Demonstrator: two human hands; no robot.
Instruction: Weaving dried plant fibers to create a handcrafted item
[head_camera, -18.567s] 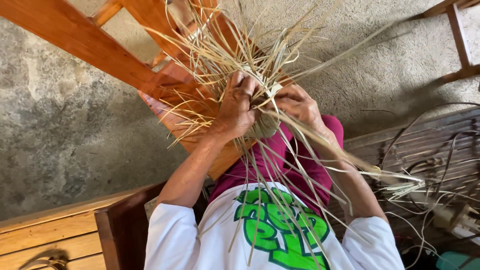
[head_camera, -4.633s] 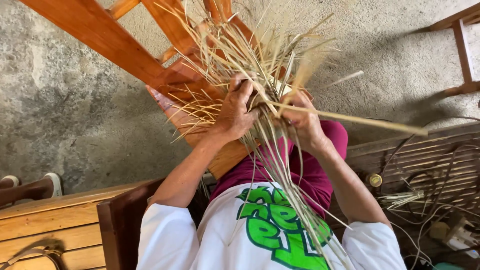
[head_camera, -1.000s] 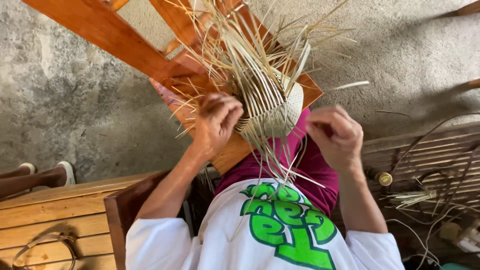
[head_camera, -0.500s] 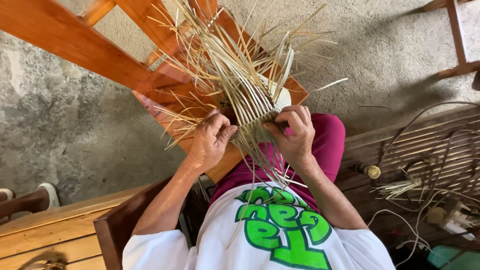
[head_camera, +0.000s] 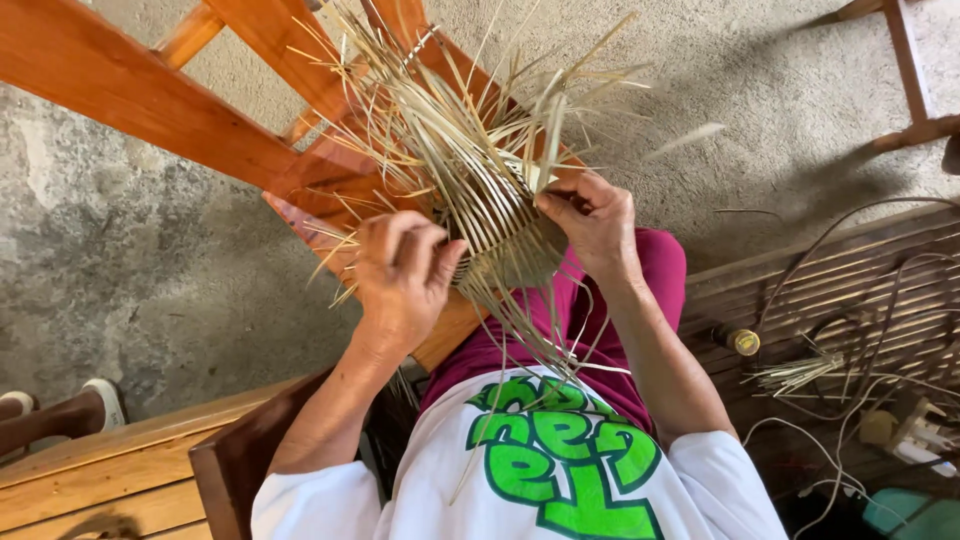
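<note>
**Two hands on a half-woven straw basket**

Two hands of mine close on the same piece of work. My left hand (head_camera: 400, 275) curls its fingers in against the near side of the basket (head_camera: 500, 215), thumb up beside the woven band, gripping a few of the straw strips there. My right hand (head_camera: 595, 215) sits on the far side, its fingertips pinching the top of one flat strip right at the edge of the weave. The basket hangs between both hands, above my lap, with its woven part a small rounded body and its loose straw ends (head_camera: 450, 90) fanning out past my fingers in every direction. More thin strips trail down from under it across my pink trousers (head_camera: 660, 280) and onto my white shirt (head_camera: 560, 470) with its green print.

Beyond my left hand runs an orange-brown wooden frame (head_camera: 150, 100), its slats crossing behind the straw. Below my left forearm is a wooden bench (head_camera: 120, 470). Out past that, low at the edge, someone's foot in a white shoe (head_camera: 100, 400) rests on the concrete floor (head_camera: 150, 280). Beside my right forearm lies a slatted wooden rack (head_camera: 850, 290) with a small bundle of straw (head_camera: 800, 372), some loose cords and a little yellow-capped bottle (head_camera: 742, 342) on it.
</note>
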